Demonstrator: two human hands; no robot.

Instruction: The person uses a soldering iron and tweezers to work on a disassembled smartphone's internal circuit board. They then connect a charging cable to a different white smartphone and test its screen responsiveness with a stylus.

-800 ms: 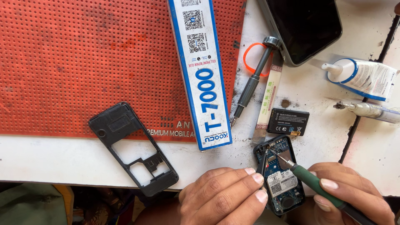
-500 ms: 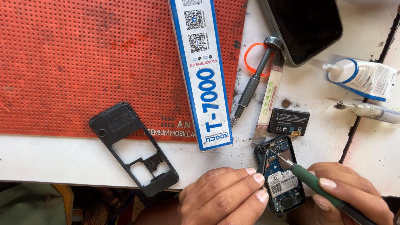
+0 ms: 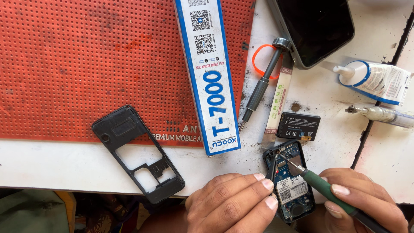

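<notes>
A red perforated mat [image 3: 86, 64] covers the far left of the white bench [image 3: 51, 166]. A black phone frame [image 3: 138, 153] lies across its near edge. Right of it lies a long white-and-blue carton [image 3: 211, 77], then a grey screwdriver [image 3: 263, 86] through an orange ring [image 3: 261, 60]. A black battery [image 3: 298, 126] sits nearer, a dark-screened phone [image 3: 319, 28] at the far side, and a white glue tube [image 3: 375, 81] at the right.

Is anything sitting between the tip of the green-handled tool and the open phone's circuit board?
Nothing visible does. The right hand holds the green-handled tool with its tip on the exposed blue circuit board of the small opened black phone, which the left hand steadies from the side.
</notes>
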